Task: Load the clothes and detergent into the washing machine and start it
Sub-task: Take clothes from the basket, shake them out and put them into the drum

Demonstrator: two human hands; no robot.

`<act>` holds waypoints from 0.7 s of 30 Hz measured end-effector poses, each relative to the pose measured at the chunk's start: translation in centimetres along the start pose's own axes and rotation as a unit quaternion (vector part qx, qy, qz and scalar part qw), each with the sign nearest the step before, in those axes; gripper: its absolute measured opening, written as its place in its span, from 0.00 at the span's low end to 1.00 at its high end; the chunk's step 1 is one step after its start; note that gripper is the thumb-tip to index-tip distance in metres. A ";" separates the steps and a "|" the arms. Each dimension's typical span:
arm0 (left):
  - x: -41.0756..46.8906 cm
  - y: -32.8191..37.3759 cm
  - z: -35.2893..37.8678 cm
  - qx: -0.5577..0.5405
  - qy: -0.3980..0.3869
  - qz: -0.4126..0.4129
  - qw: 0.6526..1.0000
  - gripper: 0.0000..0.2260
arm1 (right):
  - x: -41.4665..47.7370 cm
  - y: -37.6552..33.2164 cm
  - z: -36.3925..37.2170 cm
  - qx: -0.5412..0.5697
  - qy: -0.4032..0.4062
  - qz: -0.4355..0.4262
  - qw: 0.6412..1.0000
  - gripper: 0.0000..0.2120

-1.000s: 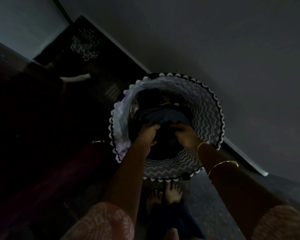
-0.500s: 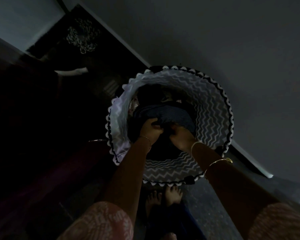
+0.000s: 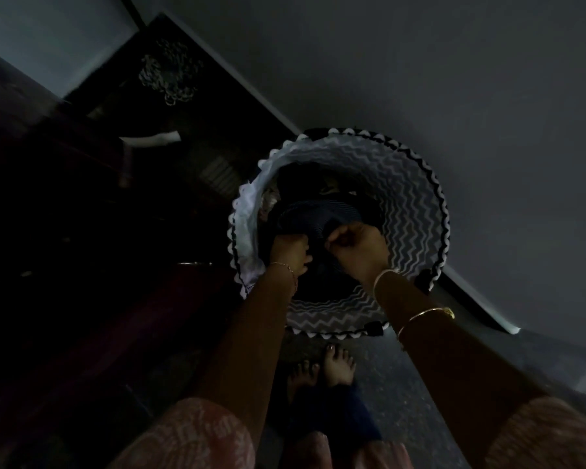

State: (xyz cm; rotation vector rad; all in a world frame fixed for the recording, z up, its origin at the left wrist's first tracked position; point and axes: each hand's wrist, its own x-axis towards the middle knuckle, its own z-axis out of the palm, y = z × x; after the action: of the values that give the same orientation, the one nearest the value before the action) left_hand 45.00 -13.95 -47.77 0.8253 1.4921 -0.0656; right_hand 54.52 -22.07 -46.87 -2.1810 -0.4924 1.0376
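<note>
The person stands over a round laundry basket (image 3: 416, 211) with a zigzag lining, set on the floor against the far wall, and reaches both arms down into it. The left hand (image 3: 290, 253) curls its fingers round the near left edge of a dark blue garment (image 3: 318, 214) lying on top of the pile; the right hand (image 3: 357, 245) pinches the same cloth just to the right, thumb and fingers bunched on a fold. Two grips a little apart on one piece probably serve to gather the whole garment so that it comes up in one bundle and nothing trails back into the basket. The basket sits right at the person's bare feet (image 3: 335, 365), which keeps the reach short and straight down.

By count: one basket, two hands in it, one garment clearly held. Beneath it lie more dark clothes, and a paler scrap shows at the far left inside the rim; how many pieces there are cannot be told in this dim light. Each wrist bears a thin bracelet, and the right forearm carries one bangle (image 3: 427, 316) more. Neither washing machine nor detergent can be made out, so loading appears to be at its very beginning
</note>
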 end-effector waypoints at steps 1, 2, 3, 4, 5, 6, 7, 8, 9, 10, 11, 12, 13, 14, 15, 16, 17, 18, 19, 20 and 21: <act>-1.3 0.1 -0.4 -0.031 -0.012 -0.036 0.999 0.08 | -0.8 -0.6 -0.1 0.050 0.007 0.006 0.999 0.13; -2.8 0.2 -0.8 -0.058 -0.026 -0.064 0.996 0.12 | -1.6 -1.4 -0.4 0.107 0.008 0.010 0.994 0.13; -4.1 0.2 -1.3 -0.088 -0.041 -0.087 0.991 0.17 | -2.6 -2.2 -0.8 0.164 0.003 0.014 0.986 0.14; -5.6 0.3 -1.7 -0.118 -0.057 -0.104 0.986 0.20 | -3.5 -3.1 -1.4 0.224 -0.002 0.015 0.975 0.15; -7.1 0.5 -2.2 -0.150 -0.075 -0.117 0.979 0.22 | -4.5 -4.1 -2.2 0.278 -0.006 0.017 0.961 0.16; -8.6 0.8 -2.6 -0.179 -0.090 -0.126 0.972 0.24 | -5.5 -5.0 -3.2 0.319 -0.009 0.020 0.947 0.17; -10.2 1.2 -2.9 -0.207 -0.104 -0.133 0.964 0.27 | -6.6 -5.9 -4.3 0.354 -0.016 0.023 0.935 0.17; -11.8 1.8 -3.1 -0.225 -0.116 -0.134 0.958 0.29 | -7.7 -7.0 -5.6 0.381 -0.028 0.029 0.924 0.17; -13.4 2.4 -3.3 -0.238 -0.129 -0.132 0.954 0.31 | -9.0 -8.2 -6.8 0.402 -0.045 0.032 0.914 0.17; -15.1 3.0 -3.4 -0.246 -0.139 -0.130 0.950 0.32 | -10.3 -9.4 -8.1 0.420 -0.063 0.034 0.905 0.16; -16.7 3.6 -3.5 -0.254 -0.149 -0.128 0.947 0.34 | -11.7 -10.7 -9.2 0.441 -0.079 0.034 0.893 0.16; -18.2 4.1 -3.6 -0.258 -0.158 -0.126 0.945 0.36 | -12.9 -11.9 -10.3 0.463 -0.096 0.030 0.881 0.17; -19.6 4.6 -3.7 -0.261 -0.166 -0.125 0.943 0.37 | -14.2 -13.2 -11.3 0.488 -0.114 0.027 0.865 0.17; -21.0 5.0 -3.8 -0.264 -0.173 -0.123 0.941 0.39 | -15.4 -14.4 -12.3 0.507 -0.128 0.021 0.852 0.17; -22.4 5.5 -3.8 -0.270 -0.183 -0.120 0.938 0.40 | -16.5 -15.8 -13.2 0.525 -0.142 0.015 0.839 0.17; -23.6 6.0 -3.9 -0.279 -0.191 -0.118 0.934 0.41 | -17.4 -16.9 -14.1 0.538 -0.155 0.009 0.829 0.17; -25.0 6.5 -4.0 -0.288 -0.201 -0.118 0.929 0.41 | -18.5 -18.1 -15.0 0.548 -0.171 -0.001 0.819 0.17; -26.2 7.1 -4.1 -0.293 -0.212 -0.114 0.925 0.41 | -19.4 -19.2 -15.7 0.555 -0.193 -0.017 0.809 0.15; -27.2 7.7 -4.2 -0.294 -0.225 -0.109 0.923 0.40 | -20.2 -20.3 -16.4 0.565 -0.219 -0.031 0.795 0.12; -28.2 8.3 -4.3 -0.293 -0.241 -0.101 0.920 0.40 | -21.0 -21.2 -17.1 0.578 -0.243 -0.044 0.778 0.13; -29.1 9.0 -4.5 -0.294 -0.260 -0.091 0.915 0.39 | -21.7 -22.0 -17.8 0.579 -0.263 -0.052 0.770 0.17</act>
State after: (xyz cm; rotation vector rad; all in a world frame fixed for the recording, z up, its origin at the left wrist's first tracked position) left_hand 42.05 -17.89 -17.34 0.1517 0.9875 0.0248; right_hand 54.05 -26.25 -11.48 -0.7452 -0.1015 1.3702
